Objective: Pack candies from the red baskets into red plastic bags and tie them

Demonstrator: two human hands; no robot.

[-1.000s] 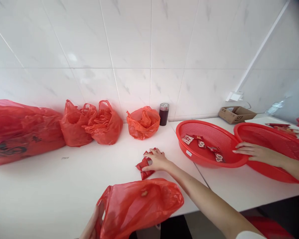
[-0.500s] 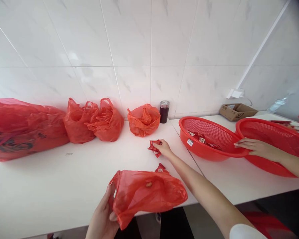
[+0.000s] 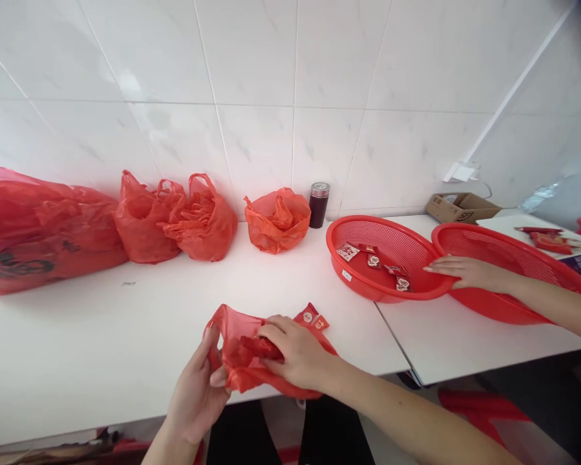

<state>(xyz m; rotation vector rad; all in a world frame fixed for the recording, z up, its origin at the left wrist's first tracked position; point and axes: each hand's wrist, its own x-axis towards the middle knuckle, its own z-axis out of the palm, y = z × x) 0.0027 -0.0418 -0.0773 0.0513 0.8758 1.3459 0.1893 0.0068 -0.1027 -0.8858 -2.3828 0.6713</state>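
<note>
My left hand (image 3: 201,387) grips the rim of a thin red plastic bag (image 3: 237,320) at the table's front edge, holding its mouth open. At that mouth is my right hand (image 3: 297,352), its fingers closed on red snack packets (image 3: 261,347) that are partly hidden by the bag and fingers. Just behind the bag, a couple of small red packets (image 3: 311,316) lie on the white table (image 3: 140,336). Another person's hand (image 3: 469,271) rests on the rim of a red mesh basket (image 3: 341,258), in which several small packets (image 3: 374,260) lie.
Red plastic bags (image 3: 206,223) stand along the tiled wall, with a large full one (image 3: 48,232) at left. A dark jar (image 3: 318,205) stands beside an open red bag (image 3: 277,221). A second red basket (image 3: 494,258) and a cardboard box (image 3: 462,208) are at right.
My right hand has brought the red packets from the table to the bag's mouth. The bag has turned toward it. The other person's basket has shifted left, and the view has tilted down.
</note>
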